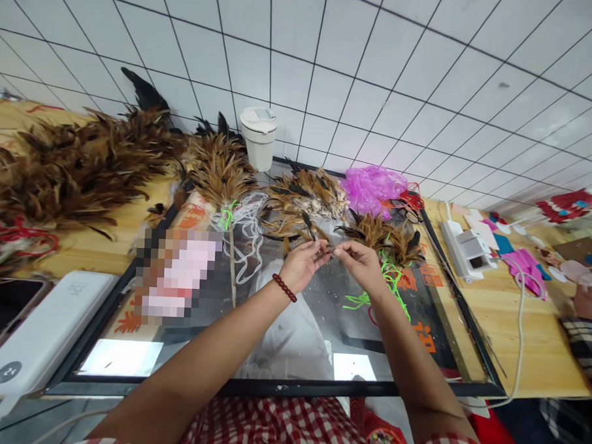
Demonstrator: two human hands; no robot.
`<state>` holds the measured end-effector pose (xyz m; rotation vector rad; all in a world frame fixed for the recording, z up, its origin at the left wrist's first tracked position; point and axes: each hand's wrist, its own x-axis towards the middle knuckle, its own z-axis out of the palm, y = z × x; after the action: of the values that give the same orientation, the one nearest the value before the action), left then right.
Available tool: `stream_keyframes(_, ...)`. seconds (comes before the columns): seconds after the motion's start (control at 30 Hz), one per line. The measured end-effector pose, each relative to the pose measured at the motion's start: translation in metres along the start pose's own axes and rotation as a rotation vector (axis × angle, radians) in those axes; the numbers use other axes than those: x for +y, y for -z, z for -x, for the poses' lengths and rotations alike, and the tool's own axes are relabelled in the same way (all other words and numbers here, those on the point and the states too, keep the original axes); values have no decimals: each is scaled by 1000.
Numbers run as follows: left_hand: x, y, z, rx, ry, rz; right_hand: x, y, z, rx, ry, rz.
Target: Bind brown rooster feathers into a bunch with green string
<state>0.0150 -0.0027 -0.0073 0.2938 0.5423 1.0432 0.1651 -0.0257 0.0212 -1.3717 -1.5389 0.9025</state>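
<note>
My left hand [301, 265], with a dark red bead bracelet [284, 288] at the wrist, is closed in a pinch over the glass-topped board. A small brown and black feather [319, 233] shows at its fingertips. Close beside it, my right hand [360, 264] pinches the feather's near end; the fingers partly hide it. Just beyond the hands lies a pile of loose brown feathers [310, 191]. Right of my right hand are tied feather bunches [374, 230] and bright green string [394, 278]. A feather duster [222, 173] with a thin stick [232, 262] lies to the left.
A white lidded cup [258, 138] stands by the tiled wall. Pink plastic film [373, 186] and white string [251, 236] lie on the board. A big feather heap [77, 163] and a white power bank [46, 332] are left. Rightward are a white device [466, 249] and another person's sleeve [582, 346].
</note>
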Motion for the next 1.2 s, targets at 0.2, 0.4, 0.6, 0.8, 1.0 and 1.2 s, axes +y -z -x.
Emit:
stream_keyframes(0.2,0,-2,2,19,-20,-38,-21,24,14,-281,0,284)
stream_keyframes(0.4,2,-2,3,-3,-19,-35,-9,35,8,-319,-64,591)
stream_keyframes(0.6,3,-4,4,-8,-15,-19,-13,16,-11,-144,-33,860)
stream_keyframes(0.8,3,-5,3,32,-12,18,-28,24,15,-636,158,676)
stream_keyframes(1.0,2,-2,0,4,-16,17,-31,8,39,-702,256,801)
stream_keyframes(1.2,2,-3,2,-2,6,-27,-24,5,17,-294,61,21)
